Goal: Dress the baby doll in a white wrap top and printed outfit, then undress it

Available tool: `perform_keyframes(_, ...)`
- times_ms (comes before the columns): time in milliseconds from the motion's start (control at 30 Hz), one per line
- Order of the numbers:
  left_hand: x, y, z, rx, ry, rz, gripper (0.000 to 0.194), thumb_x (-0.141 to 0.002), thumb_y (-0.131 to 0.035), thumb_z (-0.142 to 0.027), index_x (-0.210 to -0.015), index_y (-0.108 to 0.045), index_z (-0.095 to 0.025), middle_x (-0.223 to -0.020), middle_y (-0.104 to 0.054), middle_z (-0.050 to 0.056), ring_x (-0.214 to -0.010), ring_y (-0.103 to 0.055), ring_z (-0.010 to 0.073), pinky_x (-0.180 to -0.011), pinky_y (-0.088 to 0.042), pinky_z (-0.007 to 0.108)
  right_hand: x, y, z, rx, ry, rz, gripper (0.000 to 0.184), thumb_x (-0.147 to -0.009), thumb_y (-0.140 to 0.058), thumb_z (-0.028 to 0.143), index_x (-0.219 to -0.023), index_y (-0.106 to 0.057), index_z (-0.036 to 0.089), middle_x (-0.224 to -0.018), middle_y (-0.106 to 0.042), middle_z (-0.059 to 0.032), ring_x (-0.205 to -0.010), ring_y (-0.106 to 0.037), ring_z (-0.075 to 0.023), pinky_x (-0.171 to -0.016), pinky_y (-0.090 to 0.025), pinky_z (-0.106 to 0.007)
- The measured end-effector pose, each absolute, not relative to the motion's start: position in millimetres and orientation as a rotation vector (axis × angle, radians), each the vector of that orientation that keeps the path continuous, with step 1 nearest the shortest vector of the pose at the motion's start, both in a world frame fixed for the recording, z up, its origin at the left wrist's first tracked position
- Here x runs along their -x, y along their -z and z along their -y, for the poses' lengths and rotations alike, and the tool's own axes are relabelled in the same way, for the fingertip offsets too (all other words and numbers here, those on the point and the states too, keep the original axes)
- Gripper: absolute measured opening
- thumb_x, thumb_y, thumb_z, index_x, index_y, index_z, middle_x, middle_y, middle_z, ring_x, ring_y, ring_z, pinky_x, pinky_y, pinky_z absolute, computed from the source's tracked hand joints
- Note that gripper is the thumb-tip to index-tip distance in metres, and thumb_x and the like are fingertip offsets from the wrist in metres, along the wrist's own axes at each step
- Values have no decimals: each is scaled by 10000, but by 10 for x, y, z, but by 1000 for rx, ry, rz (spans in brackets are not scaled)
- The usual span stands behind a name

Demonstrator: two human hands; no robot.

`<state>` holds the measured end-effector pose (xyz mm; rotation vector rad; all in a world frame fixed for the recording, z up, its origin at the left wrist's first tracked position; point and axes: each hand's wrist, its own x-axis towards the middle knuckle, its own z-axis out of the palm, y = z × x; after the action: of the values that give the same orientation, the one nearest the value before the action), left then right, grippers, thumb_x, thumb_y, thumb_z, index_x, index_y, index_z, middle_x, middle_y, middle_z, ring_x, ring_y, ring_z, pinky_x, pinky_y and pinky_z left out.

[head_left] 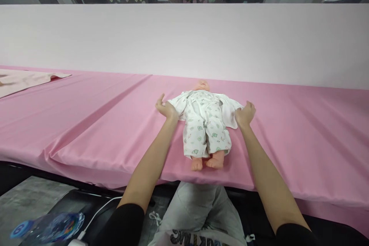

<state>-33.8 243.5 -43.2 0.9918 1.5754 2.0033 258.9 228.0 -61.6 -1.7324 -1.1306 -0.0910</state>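
Observation:
A baby doll [197,163] lies on its back, feet towards me, in white baby clothes [198,127] with a small green print. The sleeves spread out to both sides. My left hand [167,110] is at the end of the left-side sleeve [179,102], gripping its edge, with one finger sticking up. On the other side, my right hand [245,113] has its fingers curled round the outer edge of the right-side sleeve [230,110]. The fingertips of both hands are partly hidden. Trousers cover the doll's legs down to its bare feet.
A pink sheet [100,123] with folds covers the table, with a white wall [184,38] behind it. At the far left lies a pale cloth [25,80]. Below the front edge are a plastic bottle [54,226] and a white cable [99,211].

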Motion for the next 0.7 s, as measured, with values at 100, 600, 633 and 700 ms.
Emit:
perform_keyframes(100, 127, 356, -2287, -1471, -2107, -1593, 405, -792, -336, -103, -1087, -598, -196, -1245, -540, 56, -1233, -445, 159, -1096, -310, 324, -2202, 517, -2151, 1500, 169, 1423, 529, -820, -394, 242, -1323, -421, 82, -1384, -415, -168, -1309, -337, -276, -1079, -297, -473)
perform_keyframes(600, -213, 445, -2224, -2287, -1093, -1596, 541, -819, -517, -328, -1343, -444, -214, -1390, -450, 70, -1280, -373, 237, -1073, -281, 398, -1747, 665, -2343, 1379, 85, 1896, 465, -945, -276, 330, -1326, -448, 125, -1304, -517, -145, -1169, -464, -271, -985, -324, -463)
perform_keyframes(633, -218, 432, -2211, -2276, -1103, -1622, 531, -810, -523, -336, -1327, -461, -233, -1354, -483, 60, -1240, -403, 248, -1037, -313, 405, -1742, 656, -2343, 1403, 75, 1878, 480, -941, -294, 352, -1340, -430, 122, -1303, -513, -152, -1180, -455, -284, -981, -328, -468)
perform_keyframes(700, -232, 421, -2186, -2274, -1125, -1662, 472, -801, -525, -349, -1265, -517, -264, -1273, -539, 45, -1162, -447, 256, -962, -358, 398, -1736, 641, -2316, 1481, 41, 1821, 534, -930, -328, 412, -1374, -386, 122, -1319, -489, -168, -1190, -448, -319, -949, -358, -475)
